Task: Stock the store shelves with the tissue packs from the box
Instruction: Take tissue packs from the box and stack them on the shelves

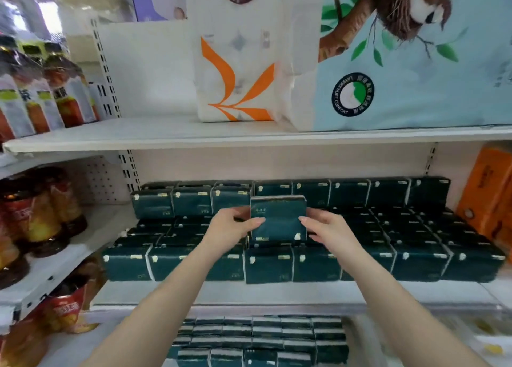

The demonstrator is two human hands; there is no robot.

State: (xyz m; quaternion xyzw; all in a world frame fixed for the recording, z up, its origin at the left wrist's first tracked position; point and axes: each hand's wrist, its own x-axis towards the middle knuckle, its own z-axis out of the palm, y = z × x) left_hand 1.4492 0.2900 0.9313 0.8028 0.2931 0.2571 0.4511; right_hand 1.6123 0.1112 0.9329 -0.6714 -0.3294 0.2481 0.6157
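I hold one dark green tissue pack upright between both hands, just above the stocked shelf. My left hand grips its left edge and my right hand grips its right edge. On each side the thumb lies on the front face and the other fingers curl behind, so the pack is pinched and does not touch the shelf.

I judge the work to be well advanced. The bottom layer of packs covers this shelf from front to back. A taller row stands at the back of the shelf, and three packs of an upper layer sit at its back left. The pack in my hands seems meant to go next to these three.

Much is left. Below the shelf many packs lie in tight rows, I think in the box, though its walls I cannot see clearly. The upper layer on the shelf is mostly open.
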